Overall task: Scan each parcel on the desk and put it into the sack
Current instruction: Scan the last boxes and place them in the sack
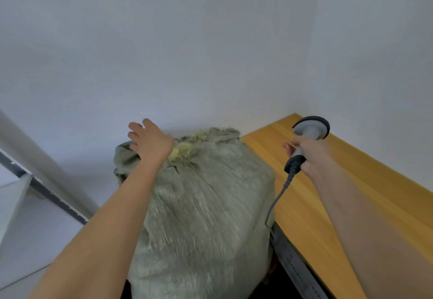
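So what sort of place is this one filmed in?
Probably a parcel sorting or mailroom corner: a corded handheld barcode scanner in the right hand, a stuffed woven sack under the left hand, beside a wooden desk.

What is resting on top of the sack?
The left hand lies with straight fingers on the sack near its frayed, bunched mouth. The woven cloth hides anything inside.
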The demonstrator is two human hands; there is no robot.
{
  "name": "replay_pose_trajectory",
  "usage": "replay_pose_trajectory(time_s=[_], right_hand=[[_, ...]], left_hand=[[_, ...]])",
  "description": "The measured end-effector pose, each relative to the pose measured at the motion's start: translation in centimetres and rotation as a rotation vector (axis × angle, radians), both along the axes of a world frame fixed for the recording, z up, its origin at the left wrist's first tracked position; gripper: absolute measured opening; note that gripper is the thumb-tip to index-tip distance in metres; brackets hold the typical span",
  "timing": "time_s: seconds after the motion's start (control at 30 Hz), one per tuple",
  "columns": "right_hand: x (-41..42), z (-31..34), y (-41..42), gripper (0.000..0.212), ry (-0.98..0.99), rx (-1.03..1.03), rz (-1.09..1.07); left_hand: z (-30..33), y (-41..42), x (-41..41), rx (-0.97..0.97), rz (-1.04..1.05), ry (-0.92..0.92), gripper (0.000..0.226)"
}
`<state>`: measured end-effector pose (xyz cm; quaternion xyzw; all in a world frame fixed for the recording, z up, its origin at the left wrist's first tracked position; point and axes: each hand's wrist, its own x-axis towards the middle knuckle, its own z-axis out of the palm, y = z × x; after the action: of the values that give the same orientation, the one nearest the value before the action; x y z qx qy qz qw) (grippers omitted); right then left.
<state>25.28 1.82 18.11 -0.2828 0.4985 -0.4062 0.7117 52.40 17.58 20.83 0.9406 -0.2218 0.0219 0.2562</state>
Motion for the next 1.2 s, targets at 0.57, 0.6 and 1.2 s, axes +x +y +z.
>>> replay_pose_trajectory(time_s=[0.57, 0.6, 1.2], right_hand=[[-7.7, -2.1, 3.3, 0.041, 0.178, 0.054, -0.104], [-8.3, -2.2, 3.5, 0.041, 0.199, 0.061, -0.103], [-20.8, -14.9, -1.0, 0.069, 0.409, 0.192, -0.347]], left_hand=[[-8.2, -6.1, -12.9, 0.172, -1.045, 0.288, 0.025], [-8.8, -6.3, -13.6, 0.193, -1.062, 0.307, 0.025], [-13.3, -13.3, -23.8, 0.202, -1.134, 0.409, 0.004]])
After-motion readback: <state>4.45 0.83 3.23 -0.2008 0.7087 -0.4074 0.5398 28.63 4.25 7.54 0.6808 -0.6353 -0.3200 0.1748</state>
